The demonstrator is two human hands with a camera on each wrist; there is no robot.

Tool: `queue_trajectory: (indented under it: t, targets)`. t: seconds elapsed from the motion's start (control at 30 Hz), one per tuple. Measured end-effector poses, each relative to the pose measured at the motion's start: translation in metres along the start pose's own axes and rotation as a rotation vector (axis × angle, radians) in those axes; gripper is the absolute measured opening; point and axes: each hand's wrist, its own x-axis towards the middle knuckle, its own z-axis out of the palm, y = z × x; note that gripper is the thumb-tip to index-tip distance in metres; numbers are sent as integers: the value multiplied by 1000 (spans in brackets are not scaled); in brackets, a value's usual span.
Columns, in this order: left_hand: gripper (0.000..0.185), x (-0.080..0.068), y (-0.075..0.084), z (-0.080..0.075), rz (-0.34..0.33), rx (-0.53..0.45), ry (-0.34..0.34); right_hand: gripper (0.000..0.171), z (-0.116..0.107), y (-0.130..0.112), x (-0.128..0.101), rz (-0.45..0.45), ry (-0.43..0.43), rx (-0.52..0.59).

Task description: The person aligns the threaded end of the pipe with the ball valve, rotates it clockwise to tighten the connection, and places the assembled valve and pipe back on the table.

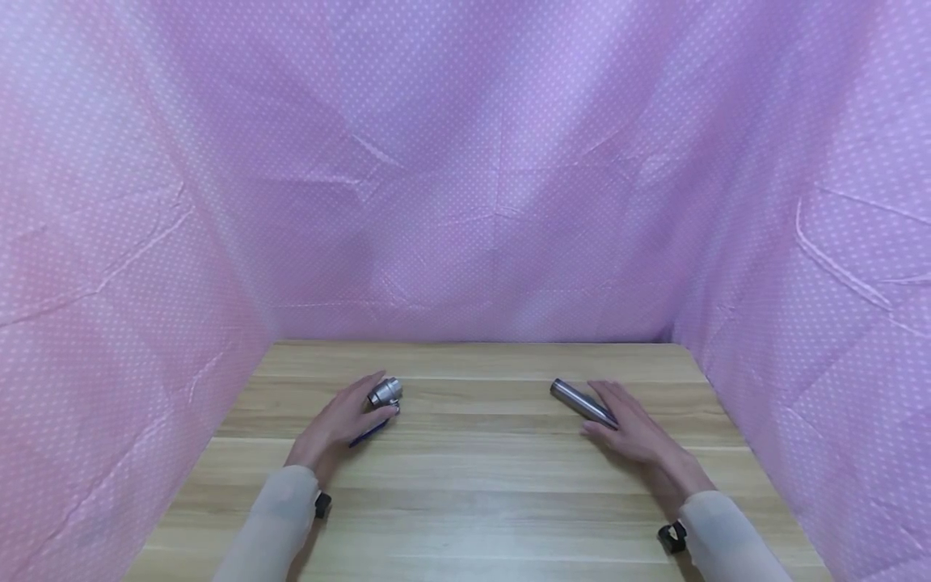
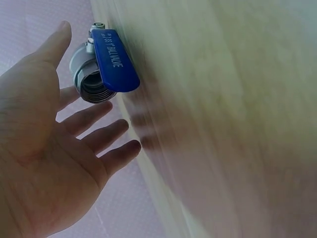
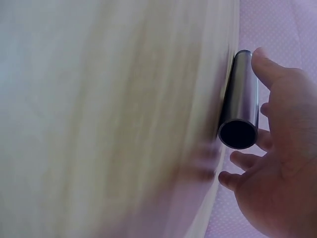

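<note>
Pink dotted fabric (image 1: 465,178) walls a wooden table (image 1: 473,485). At left, the left hand (image 1: 338,424), fingers straight, hovers by a blue-handled ball valve (image 1: 383,394). At right, the right hand (image 1: 633,428) lies flat against a metal pipe (image 1: 582,402). Neither is gripped; picking up seems next, needing fingers to curl around each.

Blue valve handle (image 2: 115,62): "BALL VALVE" legible.

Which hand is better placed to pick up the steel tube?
Right. The right hand lies beside the steel tube, open fingers against it. The left hand is across the table at the ball valve.
</note>
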Motion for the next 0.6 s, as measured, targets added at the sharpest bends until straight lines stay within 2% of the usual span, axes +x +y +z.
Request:
queue_trajectory:
  t: [0.1,0.23,0.37,0.47,0.6]
  targets:
    - [86,1,-1,1,-15,-7,0,80,0,0,0,-16,19,16]
    - [77,4,-2,2,1,3,30,76,0,-1,0,-17,36,45]
    - [49,7,-2,2,38,14,56,72,0,0,0,-29,53,48]
    - [34,9,-2,3,63,19,66,68,1,1,1,-48,70,38]
    - [35,9,-1,4,68,22,81,62,3,4,4,-83,93,12]
